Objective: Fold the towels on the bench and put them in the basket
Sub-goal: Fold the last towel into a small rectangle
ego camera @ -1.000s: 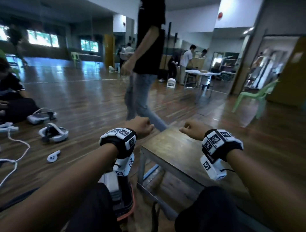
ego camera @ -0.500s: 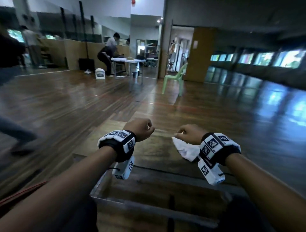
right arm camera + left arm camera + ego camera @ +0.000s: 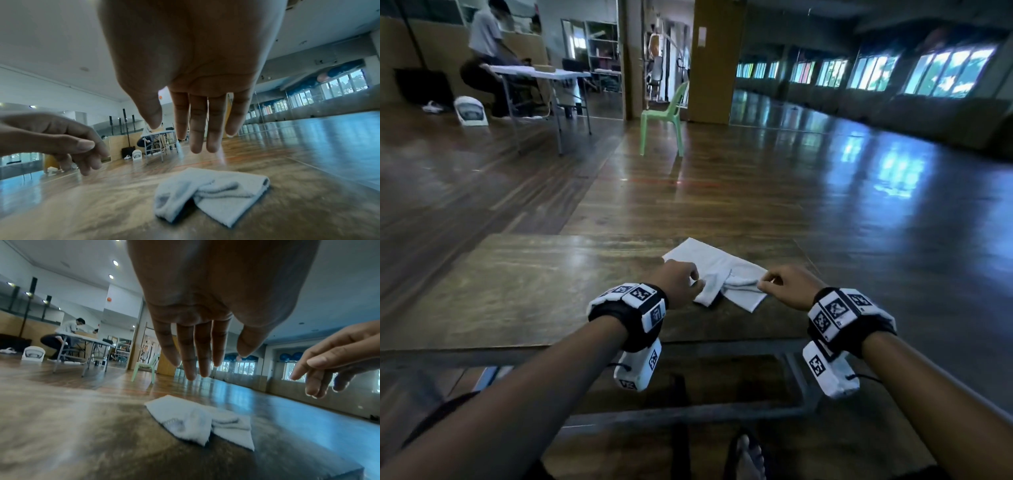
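the white towel (image 3: 717, 274) lies on the wooden bench (image 3: 524, 291), a little right of the middle of the bench top and nearer to its far edge. it is crumpled: the far part lies flat, and the near part is bunched in the middle and splits into two flaps that point toward the person. in the wrist views the towel (image 3: 203, 421) (image 3: 209, 193) rests on the bench with no finger touching it.

the left hand (image 3: 679, 282) hangs just above the left flap, and the right hand (image 3: 787, 286) hangs just above the right flap. from the head view the fingers look bent near the cloth, but both wrist views show them straight and relaxed, pointing down, holding nothing. so both hands are free of the towel, with fingers loose.

further out, a green plastic chair (image 3: 662, 118) stands on the shiny wooden floor (image 3: 825, 212). to the far left a person (image 3: 482, 58) bends at a white folding table (image 3: 541, 73), and a small white fan (image 3: 470, 111) stands on the floor near it. windows (image 3: 945, 70) run along the right wall.
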